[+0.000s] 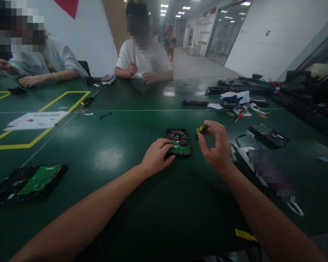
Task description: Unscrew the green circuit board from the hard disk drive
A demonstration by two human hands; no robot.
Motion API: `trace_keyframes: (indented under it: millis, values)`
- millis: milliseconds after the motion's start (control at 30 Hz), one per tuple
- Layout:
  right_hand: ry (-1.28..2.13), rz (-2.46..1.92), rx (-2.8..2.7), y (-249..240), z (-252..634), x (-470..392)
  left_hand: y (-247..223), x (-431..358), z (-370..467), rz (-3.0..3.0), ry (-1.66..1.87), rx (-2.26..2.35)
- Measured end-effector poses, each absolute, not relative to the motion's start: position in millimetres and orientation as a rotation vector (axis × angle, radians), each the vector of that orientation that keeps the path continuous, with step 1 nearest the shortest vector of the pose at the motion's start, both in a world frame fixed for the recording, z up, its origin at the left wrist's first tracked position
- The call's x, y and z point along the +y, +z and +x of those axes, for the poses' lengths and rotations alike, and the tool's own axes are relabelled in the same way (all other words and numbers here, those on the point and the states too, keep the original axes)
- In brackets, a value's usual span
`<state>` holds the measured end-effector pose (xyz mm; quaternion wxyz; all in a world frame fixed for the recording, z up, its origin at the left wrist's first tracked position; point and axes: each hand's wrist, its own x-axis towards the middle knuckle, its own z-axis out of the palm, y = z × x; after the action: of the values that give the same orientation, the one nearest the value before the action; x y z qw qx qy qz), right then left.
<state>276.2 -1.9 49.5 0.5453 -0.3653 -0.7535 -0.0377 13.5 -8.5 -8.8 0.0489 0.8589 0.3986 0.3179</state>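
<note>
Dark green glossy desk [104,156] w/ yellow tape lines carries everything; landmark = small black hard drive w/ green circuit board facing up [179,142], lying flat near desk centre. Well to the near-left of the drive, a second, larger black drive w/ green board [30,182] lies flat; to the drive's right, another black drive w/ board up [268,134], and beyond that a heap of cables, cloth and red-handled tool, too cluttered to sort. Across the desk from the drive two people sit, hands at their own work. Left hand [157,156] lies on the drive's near-left corner, fingers curled over its edge, pinning it. Right hand [217,147], just right of the drive, is closed in a fingertip pinch round a small yellow-and-black screwdriver [201,129], tip angled down toward the board's right edge; contact w/ a screw can't be told. Risk, imo: tip skids off the screw head and gouges the board if the angle stays this slanted; drive could slide on the slick desk since only one corner is held.
</note>
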Motion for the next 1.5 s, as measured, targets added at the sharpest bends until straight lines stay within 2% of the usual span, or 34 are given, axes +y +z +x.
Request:
trace_keyframes:
  millis: [267, 767, 1300, 1500]
  values:
    - [-0.148, -0.924, -1.772, 49.6, 276.5, -3.9, -7.7, -9.0, 12.9, 2.618, 0.958, 1.211]
    - [0.197, -0.92, -1.767, 46.1, 272.3, -7.0, -10.1, -7.9, 12.6, 2.62, 0.973, 1.198]
    - [-0.033, -0.966, -1.815, 52.6, 272.6, -8.0, -10.1, -7.9, 12.8, 2.618, 0.958, 1.206]
    - [0.139, -0.978, -1.708, 47.0, 272.9, -3.5, -9.4, -8.6, 13.0, 2.616, 0.969, 1.203]
